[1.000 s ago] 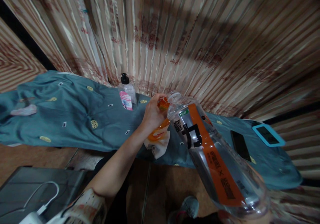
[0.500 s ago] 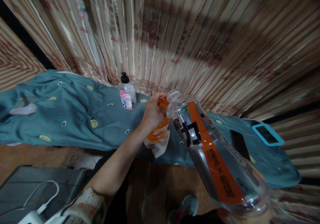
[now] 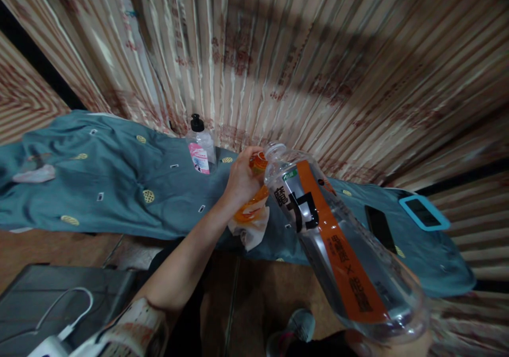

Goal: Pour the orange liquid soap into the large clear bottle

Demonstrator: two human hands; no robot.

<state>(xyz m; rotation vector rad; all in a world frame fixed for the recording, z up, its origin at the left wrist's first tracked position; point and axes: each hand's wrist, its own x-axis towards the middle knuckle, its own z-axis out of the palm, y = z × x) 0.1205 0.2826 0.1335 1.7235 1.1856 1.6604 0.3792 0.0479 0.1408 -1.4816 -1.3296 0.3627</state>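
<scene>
A large clear plastic bottle [image 3: 318, 229] with an orange label slants across the lower right, its uncapped neck tipped up and away from me. My right hand [image 3: 411, 344] supports its base from behind; the fingers are mostly hidden. My left hand [image 3: 244, 174] is wrapped round an orange bottle [image 3: 258, 162] right beside the clear bottle's mouth. Whether the two mouths touch, I cannot tell. Under my left hand lies a crumpled white tissue [image 3: 256, 229] with orange showing above it. A clear pump bottle [image 3: 202, 150] with a black top stands upright to the left.
Teal patterned cloth [image 3: 127, 160] covers the narrow surface in front of a pleated curtain [image 3: 246, 54]. A dark phone [image 3: 379, 228] and a blue-framed device [image 3: 424, 212] lie at the right. A pale pink item [image 3: 35, 174] rests far left. A white cable [image 3: 71, 293] crosses a dark box.
Almost nothing differs. The whole view has shifted very slightly; both hands keep their holds, and the clear bottle stays tilted at the orange one.
</scene>
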